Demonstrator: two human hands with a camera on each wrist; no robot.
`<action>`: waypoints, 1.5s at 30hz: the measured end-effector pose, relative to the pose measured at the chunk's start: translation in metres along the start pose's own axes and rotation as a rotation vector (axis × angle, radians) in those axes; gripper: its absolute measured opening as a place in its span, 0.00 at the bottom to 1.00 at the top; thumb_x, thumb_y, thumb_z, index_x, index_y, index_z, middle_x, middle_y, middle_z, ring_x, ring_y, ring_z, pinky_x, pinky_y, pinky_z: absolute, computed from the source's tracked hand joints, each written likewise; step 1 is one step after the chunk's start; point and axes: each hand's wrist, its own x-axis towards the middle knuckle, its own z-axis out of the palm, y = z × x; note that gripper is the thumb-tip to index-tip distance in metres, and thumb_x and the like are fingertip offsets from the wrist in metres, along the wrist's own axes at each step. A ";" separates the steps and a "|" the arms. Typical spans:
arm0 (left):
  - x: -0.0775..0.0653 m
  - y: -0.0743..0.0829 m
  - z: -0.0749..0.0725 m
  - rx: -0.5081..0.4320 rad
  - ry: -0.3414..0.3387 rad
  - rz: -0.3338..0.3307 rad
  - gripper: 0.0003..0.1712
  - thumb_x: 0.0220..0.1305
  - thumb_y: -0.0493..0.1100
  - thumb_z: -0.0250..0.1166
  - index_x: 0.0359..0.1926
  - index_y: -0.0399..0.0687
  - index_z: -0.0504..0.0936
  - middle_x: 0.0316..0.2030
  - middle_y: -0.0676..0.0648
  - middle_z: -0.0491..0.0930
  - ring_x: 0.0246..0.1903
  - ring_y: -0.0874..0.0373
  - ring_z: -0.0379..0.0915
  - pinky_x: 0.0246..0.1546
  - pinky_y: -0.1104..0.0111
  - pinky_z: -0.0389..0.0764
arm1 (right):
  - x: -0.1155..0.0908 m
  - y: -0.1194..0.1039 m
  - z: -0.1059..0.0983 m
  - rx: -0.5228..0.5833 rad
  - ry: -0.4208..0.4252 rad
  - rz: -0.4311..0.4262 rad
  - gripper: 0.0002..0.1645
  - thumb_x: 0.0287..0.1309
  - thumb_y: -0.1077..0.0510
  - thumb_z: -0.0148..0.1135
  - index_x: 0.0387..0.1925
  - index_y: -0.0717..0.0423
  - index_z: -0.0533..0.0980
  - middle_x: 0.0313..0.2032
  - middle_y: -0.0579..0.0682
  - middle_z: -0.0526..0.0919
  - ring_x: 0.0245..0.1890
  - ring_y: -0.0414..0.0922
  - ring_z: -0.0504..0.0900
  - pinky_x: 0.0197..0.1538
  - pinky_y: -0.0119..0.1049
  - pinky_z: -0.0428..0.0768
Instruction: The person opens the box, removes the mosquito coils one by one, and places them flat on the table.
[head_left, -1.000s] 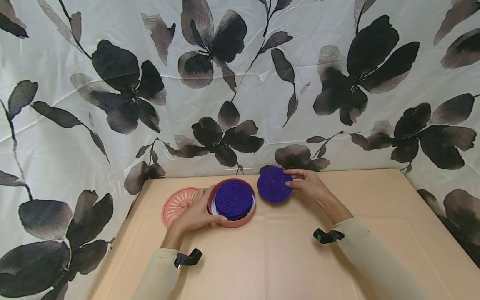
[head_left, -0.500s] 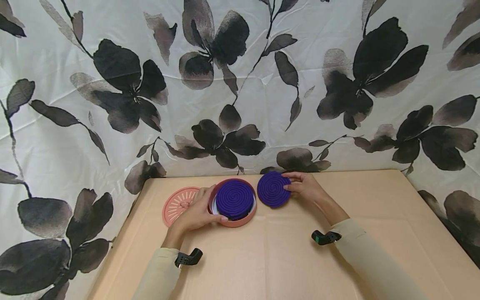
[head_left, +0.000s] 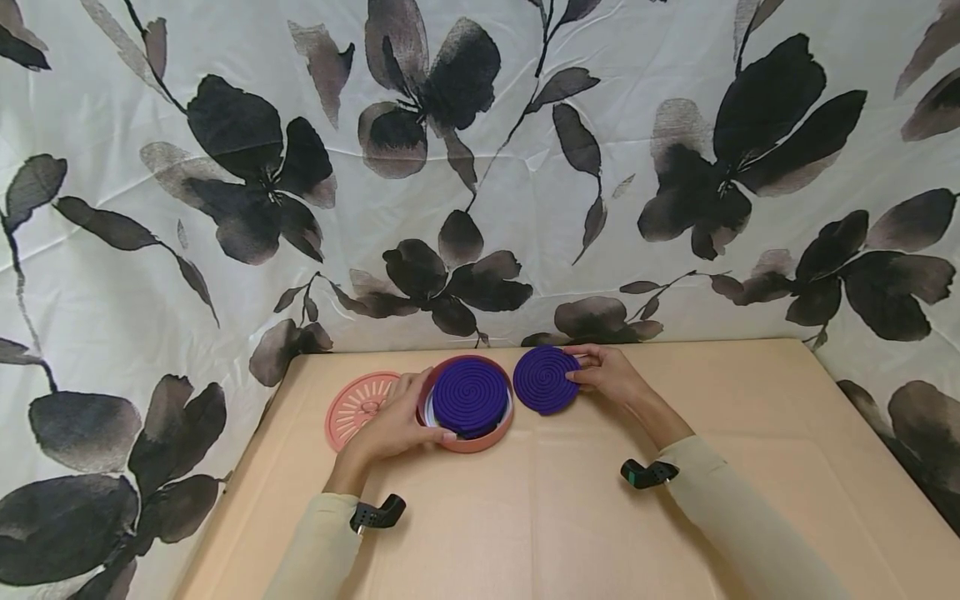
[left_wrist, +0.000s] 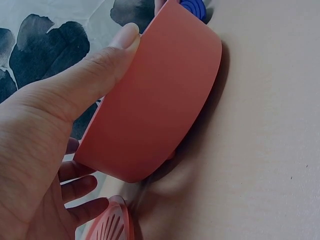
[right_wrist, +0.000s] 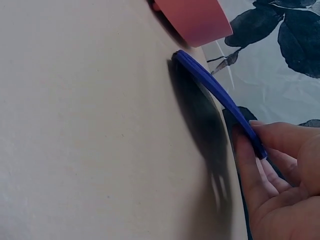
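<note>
The right hand (head_left: 609, 375) pinches a tilted blue disc (head_left: 543, 381), the left hand (head_left: 401, 421) grips the round container (head_left: 474, 444) — seemingly mid-placement, calling for gentle lowering before letting go.

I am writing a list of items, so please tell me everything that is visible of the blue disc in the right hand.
The blue disc is round, flat and thin, with spiral ridges across its visible face; the material could be cord or soft plastic. The right hand pinches its edge, holding it tilted over the table, just to the right of the reddish container. Whether its far edge touches the table cannot be told.
</note>
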 end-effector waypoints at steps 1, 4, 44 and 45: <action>0.000 0.000 0.000 -0.001 -0.001 0.002 0.72 0.40 0.72 0.79 0.80 0.56 0.52 0.66 0.45 0.61 0.67 0.48 0.58 0.68 0.43 0.65 | 0.000 0.000 0.000 -0.012 0.000 0.000 0.34 0.59 0.71 0.67 0.66 0.72 0.69 0.50 0.69 0.83 0.36 0.37 0.86 0.40 0.34 0.86; 0.001 -0.001 0.000 0.005 -0.004 0.003 0.72 0.40 0.72 0.79 0.80 0.56 0.52 0.66 0.45 0.61 0.67 0.48 0.58 0.69 0.44 0.64 | 0.000 -0.001 0.000 -0.046 -0.001 0.000 0.34 0.59 0.71 0.67 0.66 0.73 0.69 0.49 0.69 0.82 0.36 0.37 0.85 0.40 0.33 0.86; -0.009 -0.001 -0.008 0.051 -0.042 0.025 0.74 0.38 0.75 0.77 0.81 0.56 0.50 0.68 0.45 0.60 0.68 0.48 0.58 0.69 0.43 0.64 | -0.023 -0.048 0.040 -0.330 0.024 -0.143 0.22 0.64 0.65 0.67 0.58 0.67 0.78 0.56 0.67 0.82 0.52 0.57 0.85 0.53 0.44 0.84; -0.009 -0.002 -0.008 0.048 -0.041 0.028 0.74 0.38 0.75 0.78 0.81 0.55 0.50 0.68 0.45 0.60 0.68 0.48 0.58 0.69 0.43 0.64 | -0.023 -0.049 0.043 -0.332 0.021 -0.148 0.22 0.64 0.64 0.67 0.58 0.65 0.78 0.55 0.66 0.82 0.51 0.57 0.85 0.53 0.45 0.84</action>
